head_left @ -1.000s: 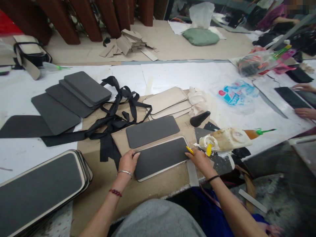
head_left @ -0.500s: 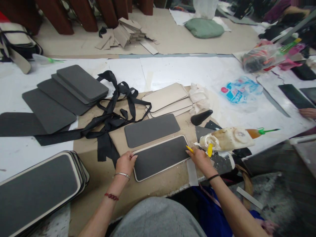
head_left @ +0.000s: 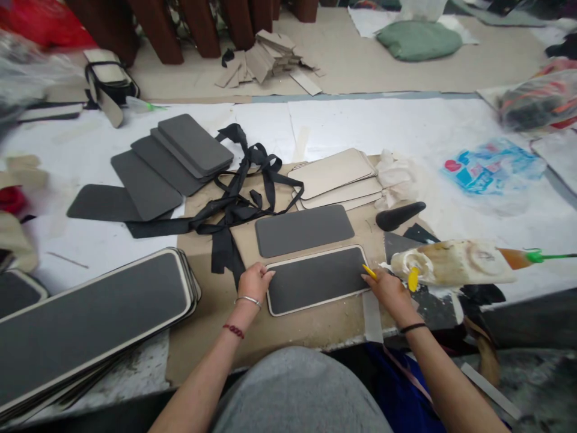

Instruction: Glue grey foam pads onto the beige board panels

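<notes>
A dark grey panel with a cream border (head_left: 318, 278) lies flat in front of me. My left hand (head_left: 255, 284) is closed, with thumb and fingers pinching the panel's left edge. At the right edge is my right hand (head_left: 391, 293), closed around a slim yellow tool (head_left: 369, 272) whose wider end shows behind the fingers. That hand also touches the panel's right side. Just beyond lies a plain dark grey panel (head_left: 305, 230). Right of my right hand is a glue-smeared whitish bottle (head_left: 455, 262) on its side, with white paste at its opening.
Bordered panels (head_left: 94, 307) are stacked at left. Behind are loose dark panels (head_left: 157, 165), tangled black ribbon (head_left: 238, 198) and cream boards (head_left: 336, 174). A black horn-shaped object (head_left: 400, 215), a blue-printed plastic bag (head_left: 493, 167) and board scraps (head_left: 270, 57) lie farther off.
The view has swung to the left, so things sit farther right and more of the left side shows. Both hands stay at the same edges of the bordered panel.
</notes>
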A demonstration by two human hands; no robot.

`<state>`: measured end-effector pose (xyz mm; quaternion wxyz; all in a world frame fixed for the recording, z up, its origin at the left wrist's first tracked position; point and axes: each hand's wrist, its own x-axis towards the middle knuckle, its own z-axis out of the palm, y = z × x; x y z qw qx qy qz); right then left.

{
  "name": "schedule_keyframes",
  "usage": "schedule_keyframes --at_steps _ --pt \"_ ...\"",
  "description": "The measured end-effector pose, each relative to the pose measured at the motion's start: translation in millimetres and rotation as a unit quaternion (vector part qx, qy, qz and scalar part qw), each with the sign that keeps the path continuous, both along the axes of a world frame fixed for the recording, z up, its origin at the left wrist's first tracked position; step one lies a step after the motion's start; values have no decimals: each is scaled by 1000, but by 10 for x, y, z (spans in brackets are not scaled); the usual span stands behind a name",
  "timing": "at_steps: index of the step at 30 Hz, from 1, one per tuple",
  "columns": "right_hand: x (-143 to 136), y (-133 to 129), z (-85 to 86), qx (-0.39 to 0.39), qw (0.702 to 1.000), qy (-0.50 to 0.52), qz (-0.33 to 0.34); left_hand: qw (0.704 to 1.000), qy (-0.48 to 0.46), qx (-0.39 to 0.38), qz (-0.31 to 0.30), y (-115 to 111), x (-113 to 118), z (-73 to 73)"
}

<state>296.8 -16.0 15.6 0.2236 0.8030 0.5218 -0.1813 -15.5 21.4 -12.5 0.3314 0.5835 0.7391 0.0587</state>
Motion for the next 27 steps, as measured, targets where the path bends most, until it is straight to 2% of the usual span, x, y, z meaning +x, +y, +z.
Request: schedule_keyframes --at_steps 2,4,6,8,10,12,19,27 --pt "4 -2 -9 -3 1000 2 7 999 7 36 11 -67 -57 -10" --pt "14 -11 -25 1 1000 5 12 993 6 120 -9 -181 -131 -18" --pt "29 -23 -49 7 1000 8 17 971 -6 227 -79 -330 -204 -36" --pt "42 -30 -70 12 1000 11 22 937 -19 299 -181 -485 -262 -68" --pt "42 -29 -73 16 1000 9 23 909 -14 319 -268 -614 -297 -114" --pt "24 -23 -51 16 1000 6 20 896 4 314 -315 -698 -317 -166" --pt "-69 -32 34 23 999 -2 25 890 20 324 -320 -739 -350 -324" --pt "-69 -24 -12 28 1000 -2 15 881 28 347 -319 -731 -350 -344"
